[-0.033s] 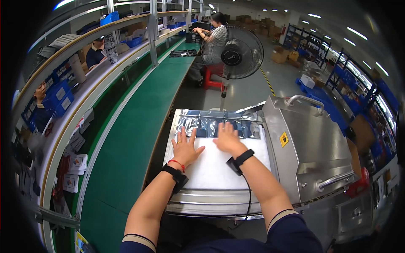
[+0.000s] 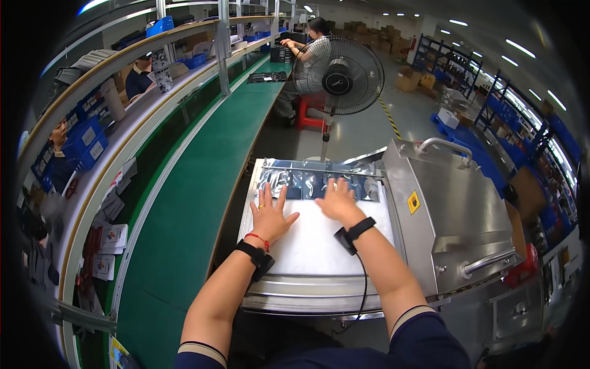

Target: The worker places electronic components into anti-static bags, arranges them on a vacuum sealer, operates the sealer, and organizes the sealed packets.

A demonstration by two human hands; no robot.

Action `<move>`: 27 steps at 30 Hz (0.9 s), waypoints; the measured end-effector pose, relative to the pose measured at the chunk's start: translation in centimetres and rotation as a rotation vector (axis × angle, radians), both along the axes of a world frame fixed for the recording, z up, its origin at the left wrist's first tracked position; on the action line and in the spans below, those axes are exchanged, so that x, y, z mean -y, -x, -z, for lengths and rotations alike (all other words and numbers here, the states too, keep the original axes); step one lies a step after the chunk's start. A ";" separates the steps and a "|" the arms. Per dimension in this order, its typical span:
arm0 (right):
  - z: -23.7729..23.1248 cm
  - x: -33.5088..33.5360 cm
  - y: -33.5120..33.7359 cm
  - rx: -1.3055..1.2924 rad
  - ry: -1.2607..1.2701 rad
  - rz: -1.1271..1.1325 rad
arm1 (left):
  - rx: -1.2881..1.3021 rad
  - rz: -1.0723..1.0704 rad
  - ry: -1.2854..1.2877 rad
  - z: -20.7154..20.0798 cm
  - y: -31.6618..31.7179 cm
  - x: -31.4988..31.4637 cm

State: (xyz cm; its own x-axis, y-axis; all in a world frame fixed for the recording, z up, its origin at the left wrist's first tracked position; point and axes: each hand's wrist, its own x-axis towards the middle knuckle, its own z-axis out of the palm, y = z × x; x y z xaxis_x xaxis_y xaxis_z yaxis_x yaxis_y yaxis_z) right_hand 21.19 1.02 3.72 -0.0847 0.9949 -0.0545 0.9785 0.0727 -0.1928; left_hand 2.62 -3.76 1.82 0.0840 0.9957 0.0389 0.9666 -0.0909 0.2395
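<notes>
My left hand point(image 2: 271, 220) rests with fingers spread on the white pad point(image 2: 307, 249), its fingertips at the near edge of a row of shiny dark antistatic bags point(image 2: 312, 183). Further right, my right hand point(image 2: 338, 202) is also open, slightly blurred, with its fingers over the bags. Neither hand grips anything. The bags lie side by side along the far end of the pad, their far ends under a thin metal bar point(image 2: 319, 170). What they contain is hard to make out. The pad lies in the bed of a metal machine whose steel lid point(image 2: 455, 209) stands on the right.
A green workbench point(image 2: 184, 203) runs along the left, with shelving and blue bins point(image 2: 86, 144) beyond it. A pedestal fan point(image 2: 337, 77) stands ahead. Behind it a co-worker point(image 2: 316, 46) works at the bench's far end. Handles point(image 2: 445, 144) stick out from the lid.
My right hand has shifted a little to the right across the bags, fingers still spread. My left hand stays in place, and the bags look unmoved.
</notes>
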 end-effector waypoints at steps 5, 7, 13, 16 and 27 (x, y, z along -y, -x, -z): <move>-0.5 0.4 -4.1 0.074 0.239 0.153 | 0.082 0.026 -0.129 -2.8 0.5 3.8; 1.3 -0.4 -5.1 0.119 0.186 0.130 | 0.138 0.029 -0.143 -4.9 1.0 6.3; 0.4 0.3 -5.4 0.094 0.121 0.109 | 0.255 -0.012 -0.344 -7.7 4.5 15.3; 0.9 0.3 -5.2 0.143 0.122 0.079 | 0.272 -0.083 -0.356 -7.9 6.4 19.4; 1.9 0.6 -7.4 0.084 0.071 0.215 | 0.229 -0.198 -0.267 -9.0 9.5 26.9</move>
State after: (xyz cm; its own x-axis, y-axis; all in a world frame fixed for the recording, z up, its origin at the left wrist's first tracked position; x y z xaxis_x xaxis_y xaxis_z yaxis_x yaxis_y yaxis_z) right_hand 28.57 0.42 1.86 0.1360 0.9830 -0.1230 0.9829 -0.1494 -0.1076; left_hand -6.85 -30.65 10.83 -0.1494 0.9440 0.2940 0.8963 0.0038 0.4435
